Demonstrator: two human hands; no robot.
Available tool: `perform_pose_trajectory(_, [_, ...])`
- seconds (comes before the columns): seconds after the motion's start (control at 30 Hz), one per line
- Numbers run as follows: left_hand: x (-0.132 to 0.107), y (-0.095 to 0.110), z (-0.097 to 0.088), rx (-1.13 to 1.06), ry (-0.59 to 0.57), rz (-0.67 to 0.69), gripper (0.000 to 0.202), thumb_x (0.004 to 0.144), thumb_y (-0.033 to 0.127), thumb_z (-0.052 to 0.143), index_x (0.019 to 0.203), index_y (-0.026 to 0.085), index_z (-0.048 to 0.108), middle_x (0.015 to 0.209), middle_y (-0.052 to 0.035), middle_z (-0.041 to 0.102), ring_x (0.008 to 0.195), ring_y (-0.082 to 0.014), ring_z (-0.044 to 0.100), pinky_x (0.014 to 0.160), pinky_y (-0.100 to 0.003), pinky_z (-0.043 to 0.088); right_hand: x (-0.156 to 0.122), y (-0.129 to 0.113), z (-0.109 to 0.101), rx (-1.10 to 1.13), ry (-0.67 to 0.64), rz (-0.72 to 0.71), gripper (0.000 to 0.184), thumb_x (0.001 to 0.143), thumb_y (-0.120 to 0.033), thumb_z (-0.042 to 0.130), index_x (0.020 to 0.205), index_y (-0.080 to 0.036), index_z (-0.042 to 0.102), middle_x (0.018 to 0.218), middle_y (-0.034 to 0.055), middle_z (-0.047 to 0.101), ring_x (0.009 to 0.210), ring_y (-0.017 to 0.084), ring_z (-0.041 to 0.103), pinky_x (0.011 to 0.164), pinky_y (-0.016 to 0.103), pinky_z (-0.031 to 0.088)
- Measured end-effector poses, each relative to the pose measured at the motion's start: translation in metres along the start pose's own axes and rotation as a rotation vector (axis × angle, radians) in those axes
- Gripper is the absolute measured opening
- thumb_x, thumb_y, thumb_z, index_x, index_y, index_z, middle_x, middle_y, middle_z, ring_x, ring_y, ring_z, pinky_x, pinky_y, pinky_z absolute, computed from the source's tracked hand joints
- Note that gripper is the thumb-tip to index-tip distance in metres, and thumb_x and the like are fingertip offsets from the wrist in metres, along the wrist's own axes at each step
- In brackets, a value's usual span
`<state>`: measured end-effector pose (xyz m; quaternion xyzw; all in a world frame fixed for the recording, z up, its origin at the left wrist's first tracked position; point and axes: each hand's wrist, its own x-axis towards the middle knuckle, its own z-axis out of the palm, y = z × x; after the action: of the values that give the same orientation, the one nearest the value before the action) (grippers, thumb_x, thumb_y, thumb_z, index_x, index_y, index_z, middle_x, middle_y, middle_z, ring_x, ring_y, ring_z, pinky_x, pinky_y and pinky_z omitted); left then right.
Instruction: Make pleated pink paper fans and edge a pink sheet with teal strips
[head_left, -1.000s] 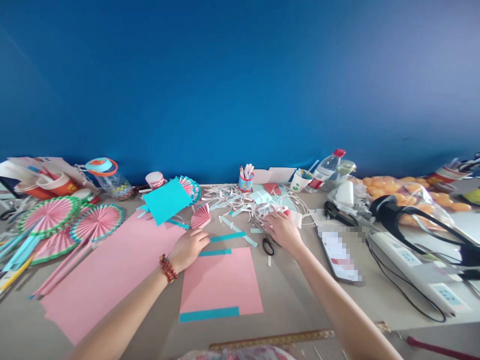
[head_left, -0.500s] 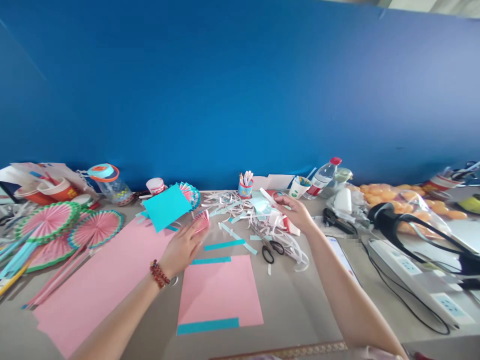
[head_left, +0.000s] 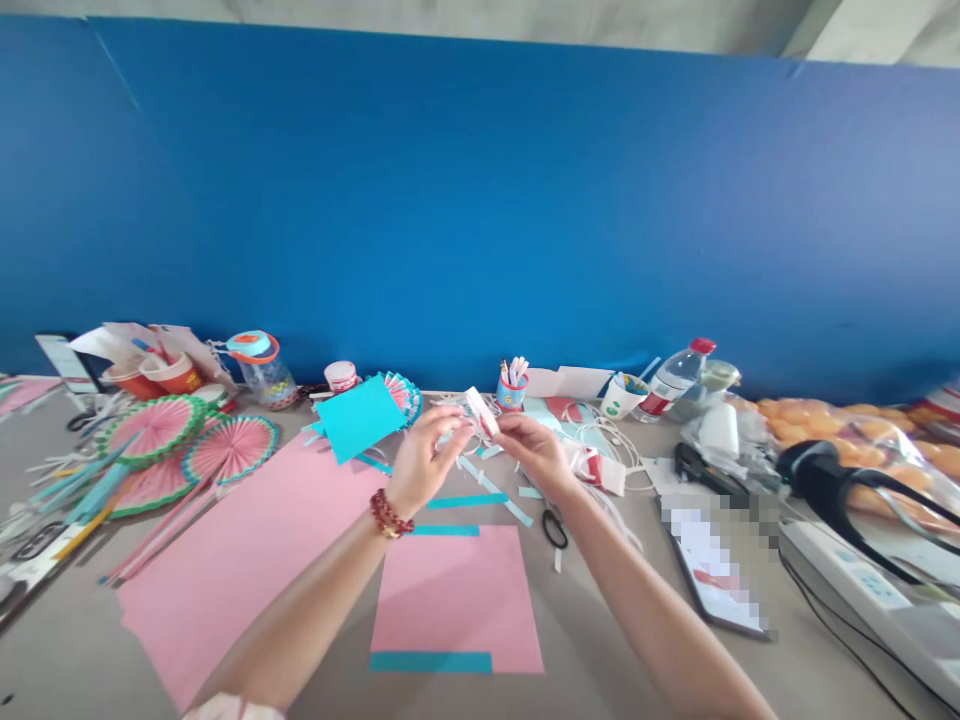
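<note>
Both of my hands meet above the middle of the table, around a small white tube-like object (head_left: 481,412) with a red mark. My right hand (head_left: 536,450) pinches its lower end. My left hand (head_left: 429,455), wearing a red bead bracelet, has its fingertips closed on the other end; their exact hold is partly hidden. Just below lies a pink sheet (head_left: 457,600) with a blue strip (head_left: 431,662) along its near edge and another (head_left: 446,531) along its far edge. Beside my right forearm, dark-handled scissors (head_left: 555,530) are partly covered.
Pleated paper fans (head_left: 231,449) and a long pink sheet (head_left: 247,540) lie left. Paper scraps (head_left: 517,510), a pencil cup (head_left: 512,390) and a bottle (head_left: 675,380) stand or lie behind my hands. At right are a phone (head_left: 716,570) and a power strip (head_left: 870,590).
My left hand has risen from the small pleated pink paper to the white object. My right hand has brought that object left and toward my left hand. The view has shifted slightly.
</note>
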<state>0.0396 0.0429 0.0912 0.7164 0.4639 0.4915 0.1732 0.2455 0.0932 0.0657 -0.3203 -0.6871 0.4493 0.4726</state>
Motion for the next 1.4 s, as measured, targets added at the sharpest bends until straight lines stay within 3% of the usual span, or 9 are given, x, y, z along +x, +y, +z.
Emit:
perform_pose_trajectory(0.13, [0.007,0.001,0.015,-0.094,0.086,-0.059,0.022,0.096,0.036,0.052,0.099,0.018,0.066,0.109,-0.0087,0.067,0.106,-0.0217,0.061,0.095,-0.032,0.045,0.008,0.006,0.035,-0.107,0.032,-0.135,0.025,0.085,-0.046,0.067,0.091,-0.022,0.068,0.096,0.0063,0.067,0.092,0.021,0.063,0.084,0.034,0.052])
perform_pose_trajectory(0.23, [0.006,-0.004,0.007,-0.089,0.059,-0.133,0.025,0.099,0.036,0.044,0.097,0.019,0.062,0.095,-0.0066,0.068,0.087,-0.0192,0.062,0.08,-0.028,0.047,0.011,0.0,0.042,-0.246,0.011,-0.196,0.021,0.087,-0.041,0.065,0.093,-0.022,0.068,0.099,0.0069,0.068,0.094,0.021,0.063,0.088,0.036,0.05])
perform_pose_trajectory(0.33, [0.0,-0.004,-0.009,0.041,0.008,-0.094,0.023,0.099,0.035,0.044,0.091,0.02,0.059,0.081,-0.0041,0.064,0.076,-0.0185,0.059,0.073,-0.028,0.044,0.012,-0.009,0.039,-0.237,0.059,-0.157,0.021,0.09,-0.041,0.061,0.086,-0.021,0.064,0.087,0.0055,0.067,0.081,0.019,0.064,0.08,0.034,0.052])
perform_pose_trajectory(0.43, [-0.006,-0.002,-0.02,0.178,-0.017,-0.012,0.02,0.098,0.031,0.045,0.089,0.02,0.059,0.08,-0.005,0.064,0.08,-0.0208,0.059,0.079,-0.031,0.043,0.015,-0.018,0.036,-0.143,0.131,-0.088,0.023,0.09,-0.043,0.06,0.094,-0.021,0.062,0.084,0.004,0.066,0.071,0.016,0.061,0.068,0.03,0.051])
perform_pose_trajectory(0.53, [-0.009,-0.002,-0.025,0.249,-0.055,0.056,0.019,0.098,0.026,0.043,0.089,0.021,0.059,0.08,-0.0054,0.066,0.082,-0.0216,0.06,0.089,-0.035,0.042,0.023,-0.027,0.033,-0.132,0.077,-0.059,0.027,0.088,-0.043,0.063,0.103,-0.021,0.063,0.089,0.0044,0.068,0.076,0.017,0.063,0.068,0.028,0.05])
perform_pose_trajectory(0.7, [-0.012,-0.007,-0.028,0.269,-0.111,0.134,0.019,0.096,0.02,0.042,0.092,0.02,0.061,0.077,-0.0034,0.068,0.073,-0.0192,0.06,0.093,-0.038,0.041,0.032,-0.035,0.029,-0.198,-0.064,-0.032,0.022,0.085,-0.041,0.066,0.086,-0.019,0.066,0.083,0.0025,0.069,0.072,0.015,0.063,0.067,0.026,0.049])
perform_pose_trajectory(0.9, [-0.017,-0.012,-0.032,0.286,-0.004,0.124,0.021,0.098,0.028,0.047,0.086,0.021,0.063,0.067,-0.0005,0.064,0.068,-0.019,0.06,0.08,-0.036,0.041,0.025,-0.043,0.03,-0.181,-0.126,0.005,0.016,0.082,-0.033,0.069,0.08,-0.018,0.066,0.075,0.0004,0.066,0.066,0.013,0.06,0.064,0.024,0.047])
perform_pose_trajectory(1.17, [-0.019,-0.013,-0.031,0.277,0.037,0.152,0.015,0.095,0.028,0.053,0.09,0.021,0.065,0.082,-0.0021,0.072,0.081,-0.0194,0.066,0.089,-0.038,0.042,0.017,-0.047,0.032,-0.065,-0.159,0.072,0.023,0.077,-0.038,0.075,0.078,-0.017,0.065,0.073,0.0003,0.065,0.066,0.013,0.059,0.063,0.024,0.047])
perform_pose_trajectory(1.4, [-0.02,-0.01,-0.031,0.185,-0.007,0.1,0.017,0.097,0.026,0.05,0.089,0.02,0.064,0.084,-0.0027,0.071,0.082,-0.0191,0.064,0.091,-0.037,0.041,0.013,-0.05,0.034,-0.136,-0.1,0.006,0.024,0.079,-0.04,0.072,0.076,-0.018,0.065,0.072,0.0002,0.065,0.064,0.013,0.059,0.064,0.025,0.047])
